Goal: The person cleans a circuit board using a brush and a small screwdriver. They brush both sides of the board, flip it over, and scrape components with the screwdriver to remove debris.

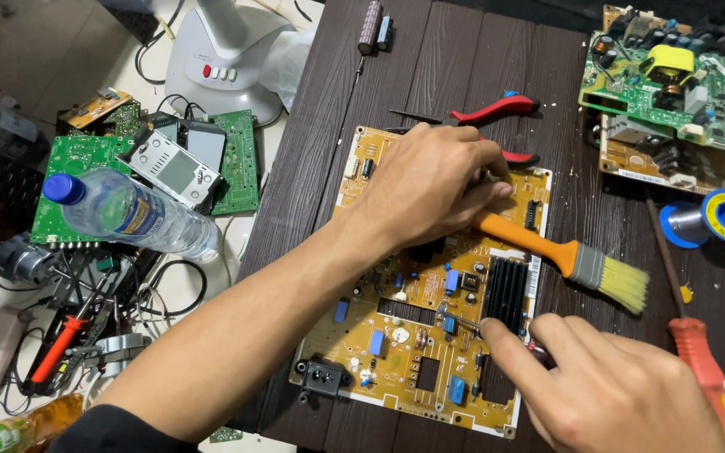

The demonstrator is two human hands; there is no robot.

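While the left hand is pressing flat on the yellow circuit board, the right hand is pinching a thin metal probe beside the black heatsink.

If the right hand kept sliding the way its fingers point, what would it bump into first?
The right hand points up and left across the yellow circuit board. Its fingers pinch a thin tool. The first thing in that line is probably the black finned heatsink, though depth is hard to judge.

Yellow circuit board; orange-handled brush with pale yellow bristles; red-handled pliers; dark brown wood-grain table
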